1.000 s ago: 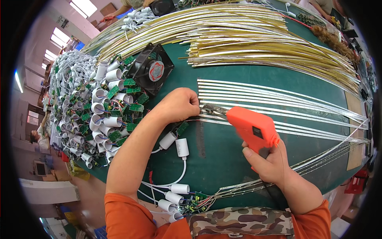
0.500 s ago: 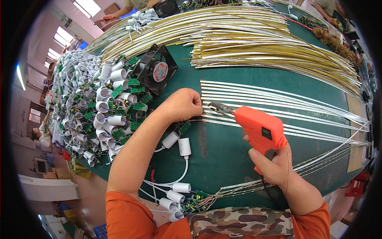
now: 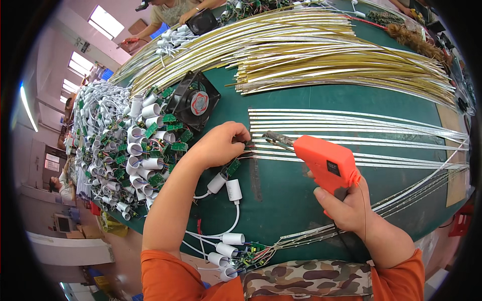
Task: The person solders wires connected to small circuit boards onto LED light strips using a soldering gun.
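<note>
Head view, dark-tipped orange soldering gun (image 3: 321,154) clasped in right hand (image 3: 347,206), left hand (image 3: 221,144) curled, contents unclear

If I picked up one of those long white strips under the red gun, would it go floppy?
Probably a bit: the strips look thin and very long. One would likely feel light too, being so narrow.

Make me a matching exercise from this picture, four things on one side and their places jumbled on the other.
1. Handheld tool
2. Left hand
3. Fan with round label
4. Camouflage cloth

A. Beside the piled white sockets
B. At the person's waist
C. Gripped in the right hand
D. Just left of the tool's metal tip

Pairs: 1-C, 2-D, 3-A, 4-B.
</note>
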`<state>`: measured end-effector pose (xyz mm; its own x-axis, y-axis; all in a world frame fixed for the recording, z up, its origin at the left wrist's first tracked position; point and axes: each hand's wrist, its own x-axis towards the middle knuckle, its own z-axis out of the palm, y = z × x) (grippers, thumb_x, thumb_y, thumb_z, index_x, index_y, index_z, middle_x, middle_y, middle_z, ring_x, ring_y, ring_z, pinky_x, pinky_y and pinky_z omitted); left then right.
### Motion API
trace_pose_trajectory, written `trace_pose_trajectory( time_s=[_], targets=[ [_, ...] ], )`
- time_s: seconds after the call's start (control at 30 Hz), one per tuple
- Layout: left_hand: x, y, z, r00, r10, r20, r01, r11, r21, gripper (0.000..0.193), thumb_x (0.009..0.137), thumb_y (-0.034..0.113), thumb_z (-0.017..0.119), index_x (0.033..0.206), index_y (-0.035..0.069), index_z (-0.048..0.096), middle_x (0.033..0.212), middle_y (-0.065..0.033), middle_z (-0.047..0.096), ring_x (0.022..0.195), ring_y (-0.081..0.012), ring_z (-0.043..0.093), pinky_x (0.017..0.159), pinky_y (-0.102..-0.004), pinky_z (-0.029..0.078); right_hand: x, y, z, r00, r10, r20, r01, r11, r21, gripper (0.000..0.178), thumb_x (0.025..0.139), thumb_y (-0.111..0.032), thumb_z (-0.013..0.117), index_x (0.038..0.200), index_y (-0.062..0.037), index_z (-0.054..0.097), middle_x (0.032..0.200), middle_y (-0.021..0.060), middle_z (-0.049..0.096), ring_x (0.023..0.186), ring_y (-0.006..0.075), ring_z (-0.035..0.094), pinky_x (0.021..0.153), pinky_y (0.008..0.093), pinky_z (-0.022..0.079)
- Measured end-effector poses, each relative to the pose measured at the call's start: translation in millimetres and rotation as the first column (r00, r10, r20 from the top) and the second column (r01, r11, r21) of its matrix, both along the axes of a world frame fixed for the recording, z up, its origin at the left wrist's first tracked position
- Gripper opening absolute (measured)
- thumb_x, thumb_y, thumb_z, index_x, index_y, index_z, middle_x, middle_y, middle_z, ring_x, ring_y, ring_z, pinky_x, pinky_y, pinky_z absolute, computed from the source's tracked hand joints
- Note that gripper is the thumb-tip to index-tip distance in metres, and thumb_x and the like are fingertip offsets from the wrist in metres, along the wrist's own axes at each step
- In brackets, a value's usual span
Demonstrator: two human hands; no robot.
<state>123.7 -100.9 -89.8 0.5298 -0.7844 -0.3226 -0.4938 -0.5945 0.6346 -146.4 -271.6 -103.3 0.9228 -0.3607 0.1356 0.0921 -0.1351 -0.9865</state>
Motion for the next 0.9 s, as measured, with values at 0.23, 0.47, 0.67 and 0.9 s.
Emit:
trace_pose_trajectory(
  time_s=[0.23, 0.47, 0.67, 0.9],
  targets=[
    [4, 6, -11, 0.970, 0.000, -0.241, -0.026, 0.994, -0.105, 0.019, 0.082, 0.002, 0.070, 0.101, 0.001, 0.068, 0.094, -0.0058, 0.064, 0.090, -0.0134, 0.061, 0.081, -0.0271, 0.050, 1, -1, 2, 1.000, 0.000, -0.005, 0.000, 0.999, 0.032, 0.046, 0.085, -0.006, 0.068, 0.128, 0.0009, 0.054, 0.110, 0.0103, 0.066, 0.096, 0.0167, 0.062, 0.086, 0.0318, 0.049],
    [2, 4, -14, 0.989, -0.149, 0.021, 0.150, 0.973, -0.174, 0.009, 0.081, 0.005, 0.074, 0.080, 0.000, 0.067, 0.089, -0.0056, 0.060, 0.081, -0.0163, 0.061, 0.075, -0.0301, 0.050, 5, 1, 5, 1.000, 0.014, -0.027, -0.014, 1.000, -0.004, 0.044, 0.084, -0.007, 0.068, 0.126, 0.0010, 0.055, 0.107, 0.0103, 0.065, 0.095, 0.0174, 0.061, 0.087, 0.0320, 0.048],
    [-8, -7, -11, 0.998, 0.069, -0.002, -0.069, 0.995, -0.070, 0.012, 0.078, 0.009, 0.074, 0.079, 0.000, 0.067, 0.090, -0.0092, 0.060, 0.081, -0.0214, 0.061, 0.075, -0.0334, 0.050, 8, 1, 4, 0.999, 0.012, -0.049, -0.015, 0.999, -0.043, 0.044, 0.084, -0.008, 0.068, 0.126, 0.0009, 0.056, 0.107, 0.0104, 0.066, 0.096, 0.0183, 0.061, 0.088, 0.0324, 0.048],
    [-9, -18, -7, 0.995, 0.076, 0.058, -0.081, 0.994, 0.075, 0.015, 0.078, 0.011, 0.073, 0.078, -0.002, 0.066, 0.092, -0.0123, 0.062, 0.083, -0.0244, 0.063, 0.075, -0.0345, 0.050, 9, 3, -3, 0.998, 0.010, -0.069, -0.013, 0.999, -0.035, 0.044, 0.085, -0.009, 0.069, 0.126, 0.0008, 0.056, 0.108, 0.0111, 0.067, 0.098, 0.0186, 0.062, 0.089, 0.0330, 0.048]
  ],
)
